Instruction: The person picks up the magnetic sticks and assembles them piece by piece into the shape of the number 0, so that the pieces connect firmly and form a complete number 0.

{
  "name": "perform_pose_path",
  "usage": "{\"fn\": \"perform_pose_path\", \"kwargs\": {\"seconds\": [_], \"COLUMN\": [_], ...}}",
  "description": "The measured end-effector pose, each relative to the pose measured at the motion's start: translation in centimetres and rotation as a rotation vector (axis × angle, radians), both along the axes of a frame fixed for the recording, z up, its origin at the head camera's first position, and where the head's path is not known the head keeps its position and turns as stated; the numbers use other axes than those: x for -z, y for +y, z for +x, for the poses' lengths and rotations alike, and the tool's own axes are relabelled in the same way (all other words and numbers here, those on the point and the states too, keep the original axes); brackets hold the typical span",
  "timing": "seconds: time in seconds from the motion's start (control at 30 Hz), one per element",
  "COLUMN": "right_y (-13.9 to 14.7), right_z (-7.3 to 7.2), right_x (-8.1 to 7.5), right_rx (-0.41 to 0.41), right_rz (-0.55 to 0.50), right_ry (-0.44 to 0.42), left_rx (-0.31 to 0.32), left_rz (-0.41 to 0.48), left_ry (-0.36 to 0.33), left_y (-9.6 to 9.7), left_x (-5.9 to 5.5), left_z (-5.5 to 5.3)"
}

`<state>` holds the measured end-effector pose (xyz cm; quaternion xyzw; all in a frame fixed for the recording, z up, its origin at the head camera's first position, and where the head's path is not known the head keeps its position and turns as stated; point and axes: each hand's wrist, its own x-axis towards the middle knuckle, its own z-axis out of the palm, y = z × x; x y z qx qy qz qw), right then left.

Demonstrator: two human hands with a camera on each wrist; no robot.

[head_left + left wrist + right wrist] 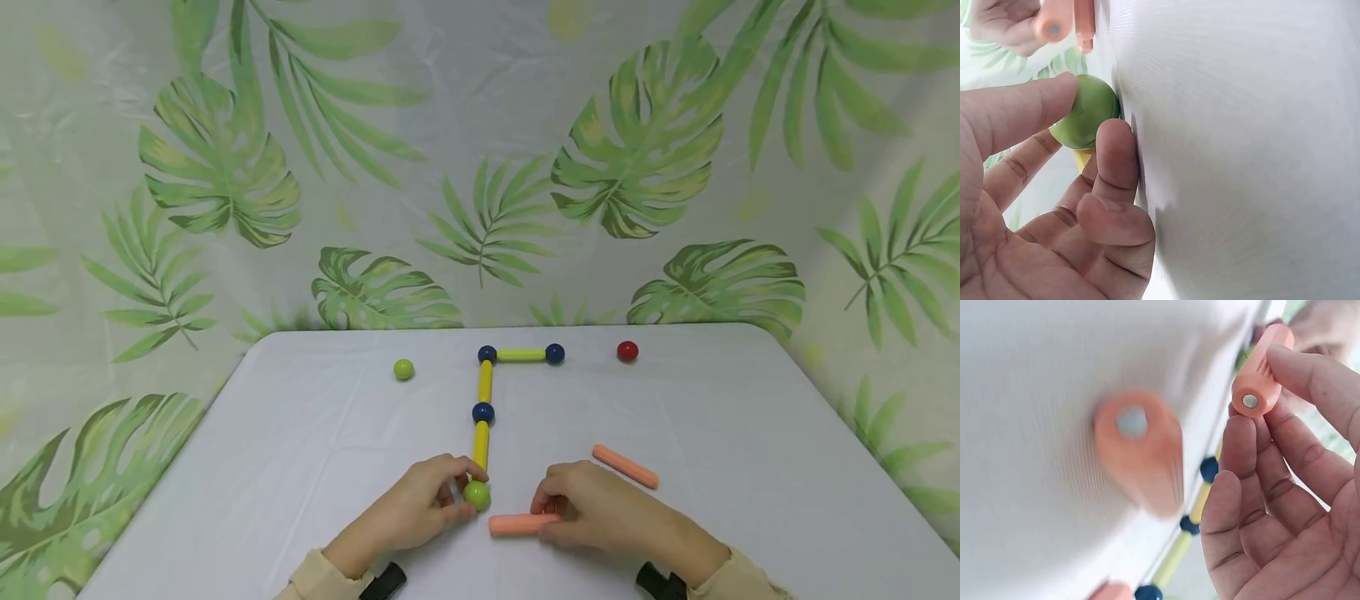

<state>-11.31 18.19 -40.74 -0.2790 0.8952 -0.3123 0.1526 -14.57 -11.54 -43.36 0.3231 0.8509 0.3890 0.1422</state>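
My left hand (411, 507) pinches a green magnetic ball (477, 497) between thumb and fingers, at the near end of a chain on the table. From this ball a yellow magnetic rod (481, 443) runs away to a dark blue ball (483, 412). My right hand (603, 507) holds an orange rod (513, 525) between thumb and fingers, its left end pointing toward the green ball with a small gap between them. A silvery magnet (1250, 400) shows in the rod's end in the right wrist view.
Farther back, another yellow rod (486, 382), a blue ball (487, 355), a light green rod (521, 355) and a last blue ball (555, 354) continue the chain. Loose pieces include a green ball (403, 369), a red ball (627, 351) and an orange rod (626, 466). A blurred orange rod (1147, 456) lies near the right wrist.
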Motion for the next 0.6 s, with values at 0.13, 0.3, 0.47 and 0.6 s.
{"fn": "perform_pose_path", "kwargs": {"seconds": [0.13,0.3,0.47,0.6], "right_y": [1.2,2.3,2.4,1.8], "right_z": [-0.5,-1.4,-2.1,-2.4], "right_x": [-0.9,-1.3,-0.7,0.1], "right_rx": [0.025,0.081,0.065,0.050], "right_rz": [-0.034,-0.050,-0.066,-0.067], "right_ry": [0.018,0.035,0.053,0.025], "left_rx": [-0.027,-0.046,-0.045,-0.047], "left_rz": [0.001,0.004,0.006,0.008], "left_ry": [-0.013,-0.024,-0.025,-0.024], "left_y": [0.0,0.1,0.1,0.1], "left_x": [0.0,0.0,0.1,0.1], "left_z": [0.2,0.3,0.3,0.3]}}
